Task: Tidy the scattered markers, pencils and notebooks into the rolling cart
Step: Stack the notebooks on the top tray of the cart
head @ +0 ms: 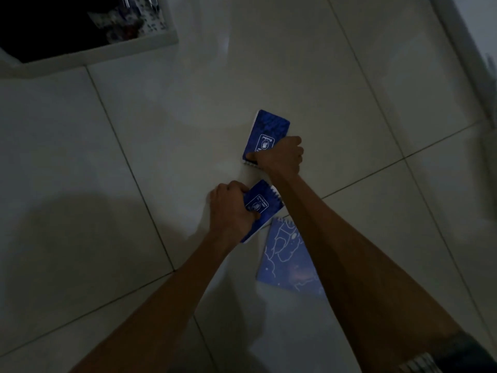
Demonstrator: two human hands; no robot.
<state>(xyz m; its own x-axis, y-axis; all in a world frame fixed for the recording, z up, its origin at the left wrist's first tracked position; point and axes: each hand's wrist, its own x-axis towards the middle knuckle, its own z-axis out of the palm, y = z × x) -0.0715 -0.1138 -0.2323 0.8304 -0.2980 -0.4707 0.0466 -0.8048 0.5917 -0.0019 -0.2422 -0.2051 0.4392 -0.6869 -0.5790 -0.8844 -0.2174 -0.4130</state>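
Since all three notebooks lie flat on the tiled floor (113, 162), we judge the hard part is getting an edge up, not the weight. Left hand (231, 208) is clamped on the near dark-blue notebook (265, 204), fingers curled over its left long edge, thumb on the cover; that book looks tilted, one side off the tile. Right hand (282, 156) is closed on the far dark-blue notebook (269, 130) at its spiral end, thumb on top; can't tell whether the fingers are under it yet. The third, pale-blue notebook (285, 259) lies untouched just beside the near one, partly hidden by the right forearm.

Handling, as we read it:
- Small spiral pads: light, one hand each is plenty.
- Covers look glossy and the tile is glossy too, so expect sliding. Pinch rather than press.
- Card covers flex, and holding a cover alone lets the pages fan open. Grip the full thickness.
- Best hold: near the wire binding or across a long edge, thumb on top, fingers under.
- Wire coil can snag on the neighbouring coil; keep the books apart while lifting.

Cart (107, 53) sits at upper left, well apart from the books; only a white rim and a dark interior with blurred contents are visible. Lighting is dim, so fine detail is uncertain.
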